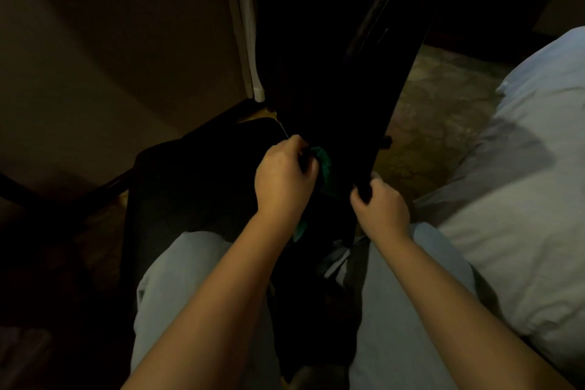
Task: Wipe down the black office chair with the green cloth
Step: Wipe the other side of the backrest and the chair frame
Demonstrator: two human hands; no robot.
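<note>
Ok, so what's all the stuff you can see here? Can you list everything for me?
black office chair: one, black, middle, in front of the knees
crumpled green cloth: one, green, against the chair, in the left hand
pale soft bedding: one heap, whitish-blue, right side
patterned floor: one, brownish, right of the chair
plain wall: one, beige, left side
narrow white trim strip: one, white, top middle, beside the wall
light trouser legs: two, grey-blue, bottom
left hand: one, grips the cloth
right hand: one, grips the chair's edge
</note>
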